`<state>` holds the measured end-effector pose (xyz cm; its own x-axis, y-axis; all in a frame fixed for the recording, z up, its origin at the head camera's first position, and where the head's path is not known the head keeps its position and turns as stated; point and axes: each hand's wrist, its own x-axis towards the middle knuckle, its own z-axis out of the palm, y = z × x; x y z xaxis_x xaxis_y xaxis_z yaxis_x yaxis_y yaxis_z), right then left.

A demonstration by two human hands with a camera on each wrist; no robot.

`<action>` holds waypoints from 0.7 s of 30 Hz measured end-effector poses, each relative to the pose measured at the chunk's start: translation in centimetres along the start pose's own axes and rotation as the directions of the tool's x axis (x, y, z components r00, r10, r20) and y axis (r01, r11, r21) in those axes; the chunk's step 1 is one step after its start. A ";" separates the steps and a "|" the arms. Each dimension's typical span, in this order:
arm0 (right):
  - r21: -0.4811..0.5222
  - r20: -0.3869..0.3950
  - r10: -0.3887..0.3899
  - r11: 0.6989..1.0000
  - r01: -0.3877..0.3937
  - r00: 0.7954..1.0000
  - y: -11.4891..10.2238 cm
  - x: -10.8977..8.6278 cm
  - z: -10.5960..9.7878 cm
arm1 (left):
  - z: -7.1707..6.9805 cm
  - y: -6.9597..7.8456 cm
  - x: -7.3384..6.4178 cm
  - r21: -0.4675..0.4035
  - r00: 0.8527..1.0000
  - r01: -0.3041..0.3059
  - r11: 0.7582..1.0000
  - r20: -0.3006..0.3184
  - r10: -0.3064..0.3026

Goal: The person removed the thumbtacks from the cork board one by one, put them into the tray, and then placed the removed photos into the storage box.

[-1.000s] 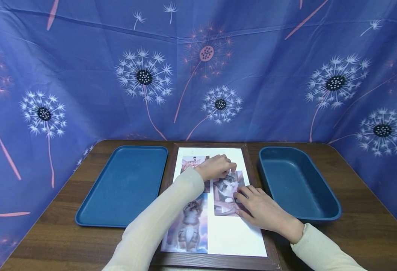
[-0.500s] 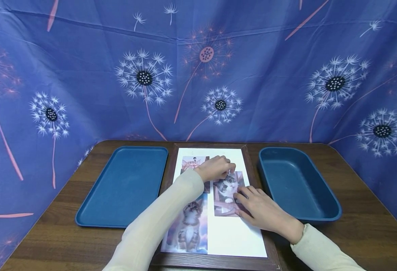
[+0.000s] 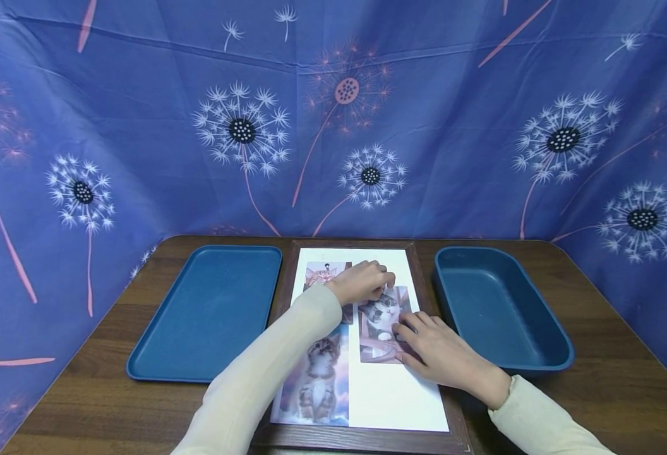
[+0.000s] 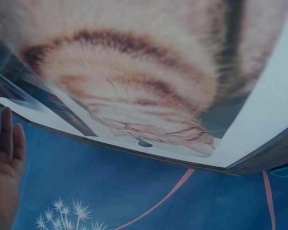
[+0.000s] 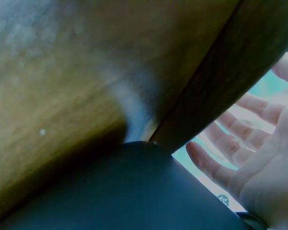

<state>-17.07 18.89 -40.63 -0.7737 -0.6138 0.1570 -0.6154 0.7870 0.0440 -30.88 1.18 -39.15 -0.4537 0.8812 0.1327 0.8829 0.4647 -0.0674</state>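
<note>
A photo of a grey-and-white cat lies on the white board, which has a dark wooden frame. My left hand reaches over it with bent fingers at its top edge; the thumb is hidden, and I cannot tell whether it pinches the photo. My right hand rests with spread fingers along the photo's right edge. In the left wrist view, several left fingers extend close to the photos. The right wrist view shows the right fingers loosely extended beyond the frame's edge.
A photo of a sitting kitten lies at the board's lower left, an orange cat photo at its upper left, partly covered by the left arm. A flat blue tray stands left, a deep blue bin right, on the wooden table.
</note>
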 end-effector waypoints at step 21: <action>-0.011 -0.006 -0.003 1.000 0.003 1.000 0.0 0.0 0.2 | -0.2 -0.2 -0.1 0.016 1.000 0.007 1.000 0.004 -0.007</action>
<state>-17.08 18.92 -40.82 -0.7706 -0.6161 0.1630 -0.6163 0.7855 0.0555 -30.95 0.97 -38.94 -0.4602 0.8783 0.1293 0.8777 0.4720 -0.0825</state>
